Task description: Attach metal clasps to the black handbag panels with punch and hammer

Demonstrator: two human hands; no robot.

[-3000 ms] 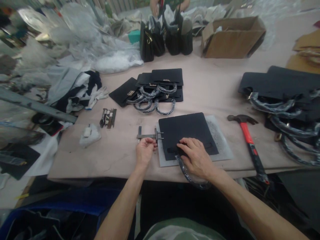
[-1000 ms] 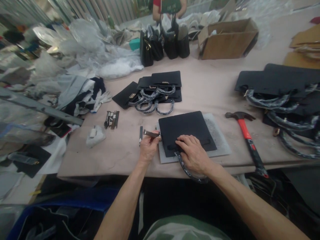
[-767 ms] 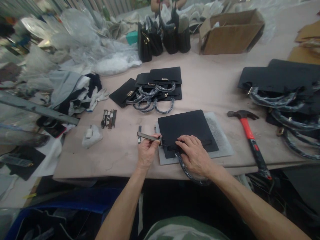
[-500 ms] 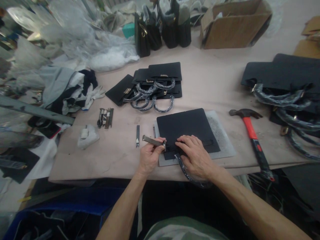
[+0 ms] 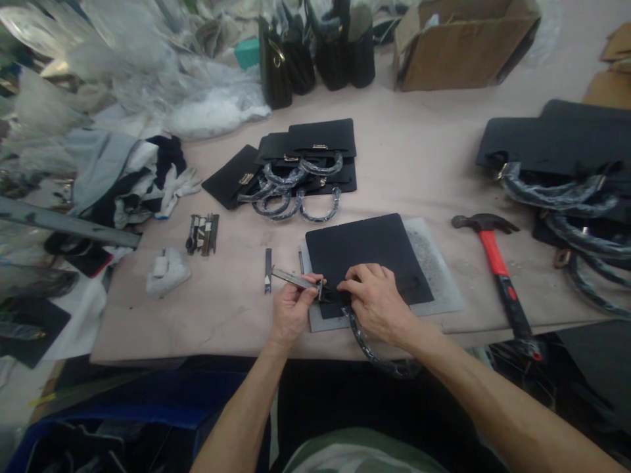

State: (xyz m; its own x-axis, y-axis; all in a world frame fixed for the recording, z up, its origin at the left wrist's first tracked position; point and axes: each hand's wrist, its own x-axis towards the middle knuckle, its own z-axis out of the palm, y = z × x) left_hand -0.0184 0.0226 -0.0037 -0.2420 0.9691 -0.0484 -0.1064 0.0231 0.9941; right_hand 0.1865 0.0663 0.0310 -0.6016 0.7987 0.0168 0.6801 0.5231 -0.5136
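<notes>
Cardboard box [image 5: 466,62] at the far side of the table [image 5: 404,157], flaps up; something white shows at its mouth, the rest hidden from me. Left of it, upright black bags [image 5: 277,75] with pale stuffing at their tops. Low left, a blue bin [image 5: 148,410] holding dark pieces I can't make out.

Work spot: a black panel [image 5: 365,246] lies on a grey slab [image 5: 436,269] near the table's front edge, its plastic-wrapped handle [image 5: 362,341] looping over that edge. Hammer [image 5: 495,263] to the right, apart from the slab. A flat strip [image 5: 267,269] lies just left of the slab; bundled metal pieces [image 5: 202,234] farther left. Panels with wrapped handles are heaped behind [image 5: 323,135] and at far right [image 5: 542,141].

Left hand [image 5: 292,312]: thumb and fingers pinched on a metal bar [image 5: 293,278], its crosspiece end over the panel's lower left. Right hand [image 5: 377,299]: half curled at the panel beside the handle; I can't tell whether the fingertips grip anything.

Against three seconds ago: bar lifted from the panel's left edge and brought nearer the handle; right fingers closer to it; hammer unmoved.
</notes>
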